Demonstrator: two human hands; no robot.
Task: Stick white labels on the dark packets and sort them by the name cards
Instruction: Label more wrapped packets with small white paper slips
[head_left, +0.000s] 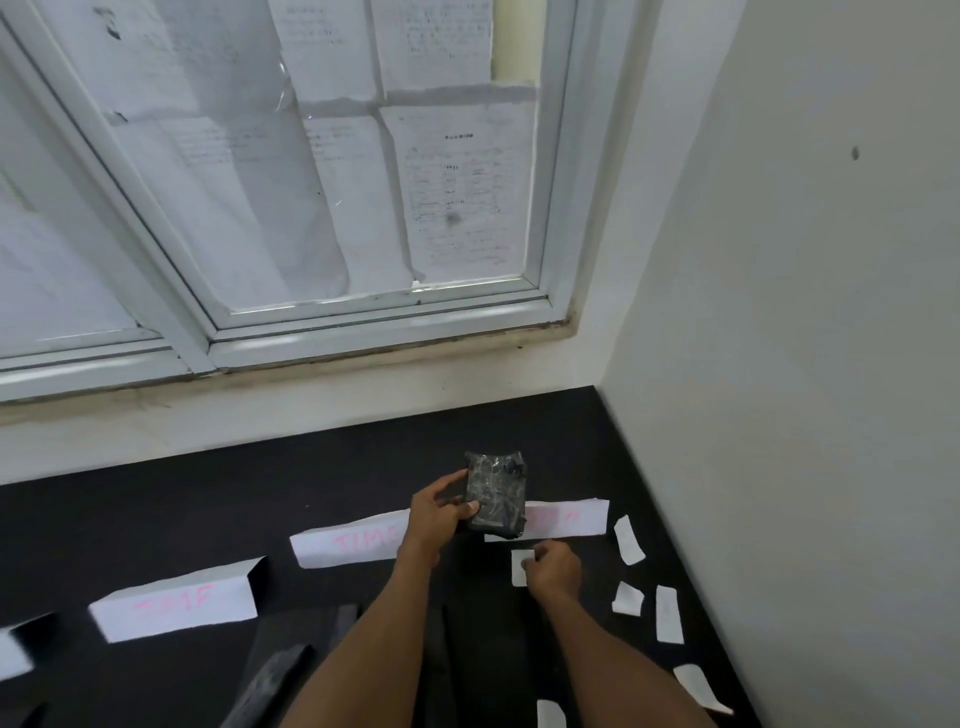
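Corner of a pale-walled room: you are working over a black surface (156, 519) that is running back to a white sill under a sliding window (550, 208). Printed sheets (462, 192) are covering its glass, and a plain wall (805, 312) is closing off the right side. Your left hand (441, 512) is gripping a dark packet (496, 493), thumb across its shiny face and fingers curled behind. It is holding the packet clear of the surface in front of the rightmost name card (566, 517). Your right hand (553, 566) is sitting just below, its curled fingertips pinching the edge of a white label (518, 564) lying flat on the black. Two more cards (348, 543) with pink lettering are standing in a row to the left, while loose labels (668, 613) are lying scattered near the wall.
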